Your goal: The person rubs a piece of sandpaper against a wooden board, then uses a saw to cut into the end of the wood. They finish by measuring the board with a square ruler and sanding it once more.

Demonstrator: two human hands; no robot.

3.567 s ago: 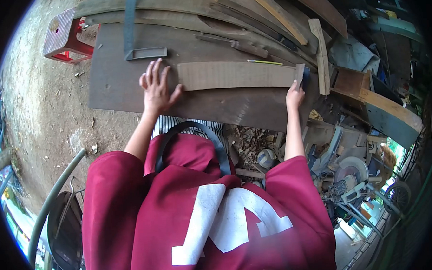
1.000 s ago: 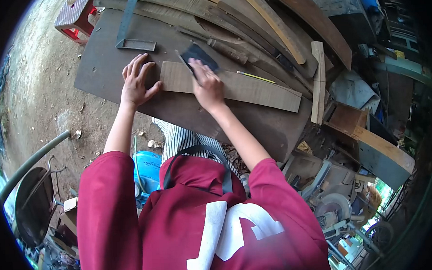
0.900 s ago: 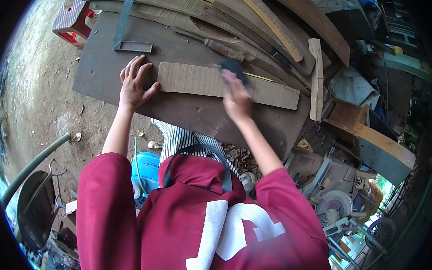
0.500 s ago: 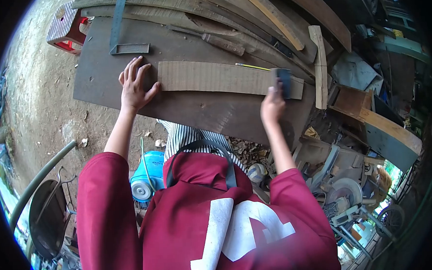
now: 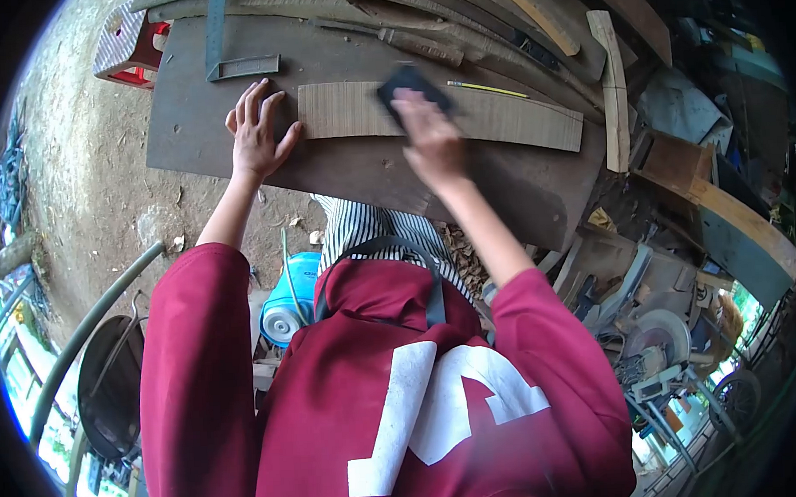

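Grasping a dark pad, right hand overlies board; left hand spreads empty on surface above earthen floor.

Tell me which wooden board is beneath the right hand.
The slightly curved board with the yellow pencil along its far edge: the right hand holds a blurred dark block over it; the other boards lie farther off, untouched.

One wide, round-edged view from the wearer's head, facing down and forward over a maroon shirt toward the nearby table.
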